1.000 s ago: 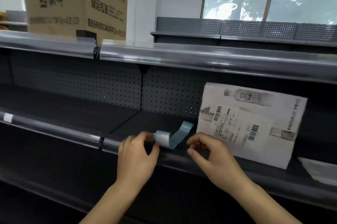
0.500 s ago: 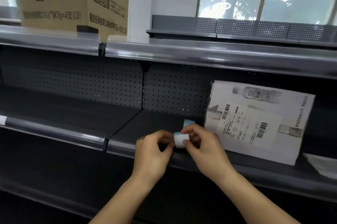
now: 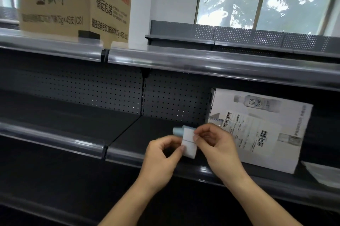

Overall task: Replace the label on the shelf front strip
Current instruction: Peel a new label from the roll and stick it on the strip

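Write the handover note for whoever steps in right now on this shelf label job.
Left hand: pinch grip on the lower left edge of the white label.
Right hand: pinch grip on the label's right edge, with the blue backing strip curling off behind it.
Both hands hold the label just above the shelf front strip, beside the white carton.
Done: label in hand.
Left: finish peeling the label off its backing and fit it on the strip, which shows no label here.
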